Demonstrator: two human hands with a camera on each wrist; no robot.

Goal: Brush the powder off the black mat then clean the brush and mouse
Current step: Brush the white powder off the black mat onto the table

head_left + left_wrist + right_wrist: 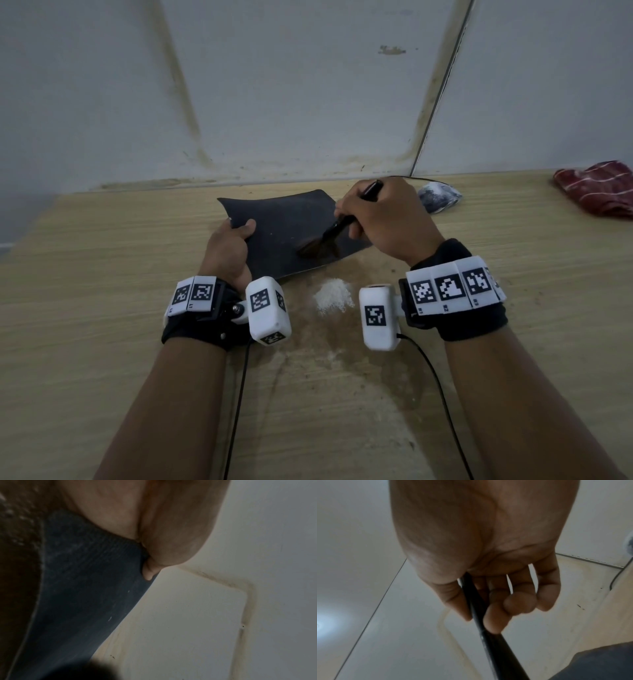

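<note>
The black mat (291, 222) is tilted up off the wooden table, its near edge low. My left hand (233, 240) grips the mat's left edge, thumb on top; the left wrist view shows the mat's underside (82, 588) pinched there. My right hand (380, 219) holds a black-handled brush (337, 228), whose brown bristles (313, 248) press on the mat's lower part. In the right wrist view the fingers curl round the brush handle (481, 615). A pile of white powder (332, 294) lies on the table just below the mat. A powder-dusted mouse (438, 197) sits behind my right hand.
A red striped cloth (599, 192) lies at the table's far right. A white tiled wall (308, 85) rises right behind the table. The mouse cable (418, 178) runs along the wall's foot. Fine powder dusts the wood (329, 342) near me.
</note>
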